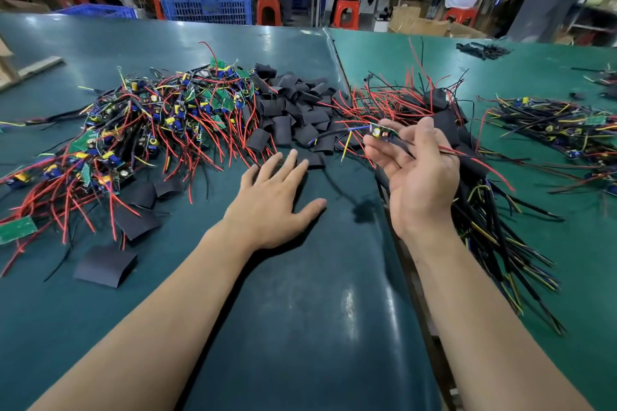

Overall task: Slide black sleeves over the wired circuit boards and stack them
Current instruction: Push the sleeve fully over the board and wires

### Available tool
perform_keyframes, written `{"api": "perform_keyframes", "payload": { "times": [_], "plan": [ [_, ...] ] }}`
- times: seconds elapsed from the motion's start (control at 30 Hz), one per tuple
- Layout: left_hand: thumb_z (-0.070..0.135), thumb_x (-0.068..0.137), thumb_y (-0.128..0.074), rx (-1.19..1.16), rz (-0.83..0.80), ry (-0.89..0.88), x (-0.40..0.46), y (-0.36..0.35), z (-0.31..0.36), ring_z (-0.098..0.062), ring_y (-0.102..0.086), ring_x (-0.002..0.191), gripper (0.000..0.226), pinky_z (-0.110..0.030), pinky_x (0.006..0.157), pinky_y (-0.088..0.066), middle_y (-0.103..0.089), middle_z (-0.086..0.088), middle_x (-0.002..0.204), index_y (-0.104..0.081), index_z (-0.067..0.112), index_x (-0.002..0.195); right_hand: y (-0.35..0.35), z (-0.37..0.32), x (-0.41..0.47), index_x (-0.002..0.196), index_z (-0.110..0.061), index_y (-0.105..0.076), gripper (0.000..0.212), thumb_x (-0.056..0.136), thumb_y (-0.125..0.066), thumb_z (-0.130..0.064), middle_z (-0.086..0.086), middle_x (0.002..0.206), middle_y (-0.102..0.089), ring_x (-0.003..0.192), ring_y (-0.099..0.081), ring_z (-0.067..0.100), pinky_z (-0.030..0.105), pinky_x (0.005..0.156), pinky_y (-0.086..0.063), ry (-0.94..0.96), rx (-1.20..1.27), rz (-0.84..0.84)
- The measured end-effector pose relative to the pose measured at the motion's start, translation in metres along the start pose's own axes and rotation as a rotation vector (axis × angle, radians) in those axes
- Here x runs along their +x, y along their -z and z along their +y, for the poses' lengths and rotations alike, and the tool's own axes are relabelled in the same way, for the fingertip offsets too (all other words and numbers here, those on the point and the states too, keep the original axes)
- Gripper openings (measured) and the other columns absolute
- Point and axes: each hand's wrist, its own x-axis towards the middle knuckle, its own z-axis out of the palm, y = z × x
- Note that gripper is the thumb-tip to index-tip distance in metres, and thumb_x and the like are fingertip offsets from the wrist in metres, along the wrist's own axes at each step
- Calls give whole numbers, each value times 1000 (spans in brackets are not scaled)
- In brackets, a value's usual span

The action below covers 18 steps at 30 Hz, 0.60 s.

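My right hand (417, 173) is raised palm up and pinches a small green wired circuit board (382, 131) at its fingertips; the board's red and black wires trail across the palm. My left hand (273, 197) lies flat with straight fingers on the green table, its fingertips touching a black sleeve (312, 159) at the near edge of the sleeve pile (293, 110). A big heap of bare wired boards (140, 130) lies to the left. A stack of sleeved boards (460, 143) sits behind my right hand.
Loose black sleeves (107, 265) lie near the front left. More wired boards (561, 130) spread at the right. A seam (337, 53) divides the two table mats. People sit on orange stools beyond the table, beside a blue crate (203, 3).
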Motion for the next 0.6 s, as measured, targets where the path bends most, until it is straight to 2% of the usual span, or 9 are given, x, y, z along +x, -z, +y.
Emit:
{"api": "perform_keyframes", "payload": {
  "times": [0.1,0.2,0.27,0.33,0.4,0.47,0.53,0.6],
  "plan": [
    [73,88,-25,15,25,-23,-2,1,0,-17,-16,146,79,-50,119,-8,-31,11,158,-30,26,151,-2,0,-3,87,-9,-51,14,99,-51,-4,14,92,-67,69,-67,23,29,71,-56,-30,19,-39],
    [61,86,-38,-34,212,-112,-5,5,3,-21,-34,133,65,-46,116,-15,-53,9,136,-50,26,139,-1,1,-4,94,-11,-49,28,89,-55,16,9,83,-59,64,-60,16,26,70,-51,15,-56,-37],
    [56,91,-42,-43,262,-171,-3,6,4,-23,-34,136,58,-42,116,-16,-50,6,142,-53,23,138,-1,-1,-3,96,-12,-51,29,90,-55,16,5,78,-58,60,-59,13,25,66,-50,55,-79,-21],
    [61,96,-35,-31,150,-156,0,5,5,-20,-17,148,65,-43,120,-8,-30,7,158,-38,23,149,-1,-3,-2,102,-10,-55,23,93,-54,12,3,78,-59,60,-60,12,24,64,-51,87,-83,3],
    [70,94,-26,7,26,-142,2,2,3,-15,-5,150,75,-46,121,-2,-17,12,162,-24,25,155,1,-5,1,104,-7,-58,18,96,-52,8,0,76,-62,61,-61,12,25,65,-52,123,-71,49],
    [72,91,-25,2,28,-155,2,1,3,-15,-13,147,76,-45,120,-6,-26,15,159,-31,27,152,4,-9,4,103,-7,-59,15,98,-51,5,-4,72,-64,60,-62,13,25,65,-53,153,-46,108],
    [68,86,-36,-65,112,-169,1,5,3,-16,-32,135,68,-42,114,-18,-50,15,144,-52,27,138,6,-13,6,100,-9,-58,12,99,-51,1,0,75,-63,58,-64,15,27,64,-55,150,-15,153],
    [62,85,-52,-93,251,-196,0,7,6,-19,-48,114,47,-40,101,-32,-68,11,111,-68,24,107,8,-14,7,98,-12,-56,11,100,-50,-3,6,82,-61,60,-69,17,27,62,-56,121,10,163]
  ]
}}
